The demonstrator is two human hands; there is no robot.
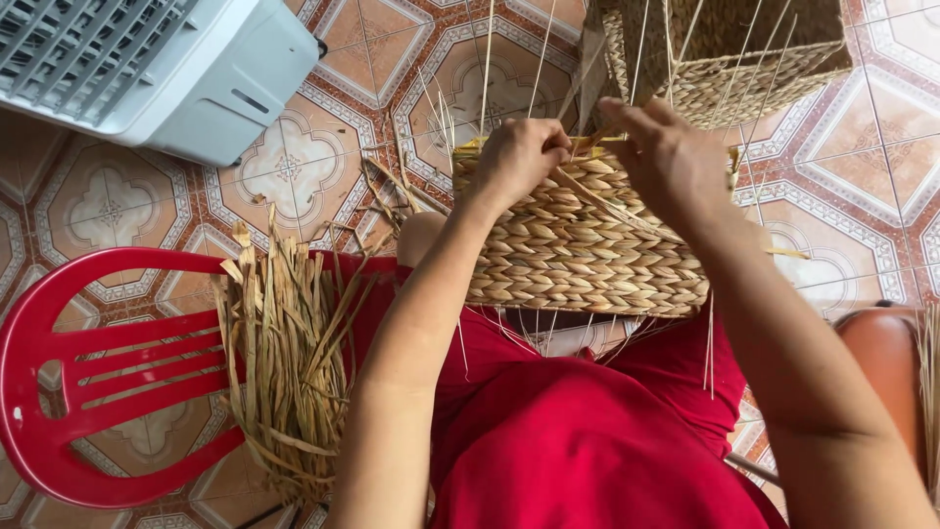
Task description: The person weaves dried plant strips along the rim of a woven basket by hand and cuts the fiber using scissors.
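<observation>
I'm looking down on a half-woven basket (583, 245) lying across the lap, its long axis running left to right and its open working rim turned away from me toward the tiled floor (294, 167), thin upright stakes fanning out past that edge. My left hand (517, 157) sits on the rim's left part, arm stretched forward, wrist bent, fingers curled tight and pinching a flat strand (597, 201) of fibre at the top row. My right hand (671, 157) comes in from the other side, arched over the rim with fingers hooked down into the weave; I can't tell whether it grips a strand or only presses. The basket wall is thick twisted braid, pale straw-gold, in neat horizontal rows. A bundle of dried flat leaves (289, 362) lies over a red plastic chair (88, 372) on the left. A second woven basket (729, 54) stands beyond, and a white fan housing (166, 64) fills the top left corner.
</observation>
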